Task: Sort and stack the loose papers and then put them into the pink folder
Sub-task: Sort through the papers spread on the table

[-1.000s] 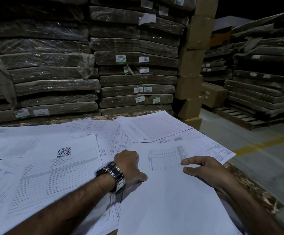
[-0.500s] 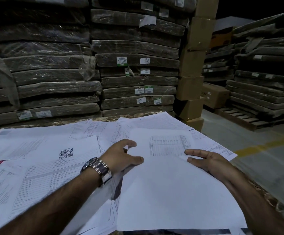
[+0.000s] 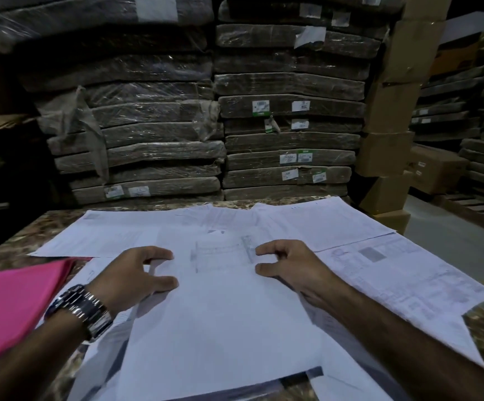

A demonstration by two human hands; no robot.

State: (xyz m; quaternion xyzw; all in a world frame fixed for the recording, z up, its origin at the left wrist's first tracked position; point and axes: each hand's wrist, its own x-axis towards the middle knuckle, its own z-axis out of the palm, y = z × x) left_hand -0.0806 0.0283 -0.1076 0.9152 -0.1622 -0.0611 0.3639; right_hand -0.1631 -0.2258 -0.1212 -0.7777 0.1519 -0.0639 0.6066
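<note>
Loose white printed papers (image 3: 220,319) overlap across the mottled brown stone-look tabletop (image 3: 47,227). Your left hand (image 3: 136,273) and right hand (image 3: 290,267) rest on the top sheet, thumbs and fingers apart, gripping nothing. The flat pink card folder (image 3: 12,308) lies at 9 o'clock, your left forearm crossing it. Plastic-wrapped brown stacks (image 3: 290,111) rise at 12 o'clock, cardboard boxes (image 3: 391,117) at 2 o'clock.
</note>
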